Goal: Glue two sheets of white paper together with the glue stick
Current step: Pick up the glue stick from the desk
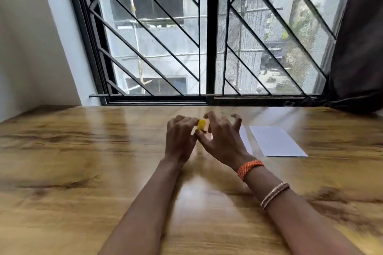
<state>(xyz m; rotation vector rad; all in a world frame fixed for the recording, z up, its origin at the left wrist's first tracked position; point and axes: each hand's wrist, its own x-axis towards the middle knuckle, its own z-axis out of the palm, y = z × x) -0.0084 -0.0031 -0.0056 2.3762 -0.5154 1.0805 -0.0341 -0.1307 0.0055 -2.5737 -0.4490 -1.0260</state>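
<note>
A glue stick point(201, 125) with a yellow end sits between my two hands above the middle of the wooden table point(83, 151). My left hand point(179, 139) grips it from the left with thumb and fingertips. My right hand point(222, 137) holds its other side, outer fingers curled and spread. The picture is blurred, so I cannot tell whether the cap is on. One white sheet of paper point(276, 141) lies flat to the right of my right hand. The edge of a second white sheet point(245, 141) shows just behind that hand, mostly hidden.
A barred window point(207, 37) runs along the table's far edge. A dark curtain point(358, 47) hangs at the far right, its bottom resting on the table corner. A white wall point(31, 37) bounds the left side.
</note>
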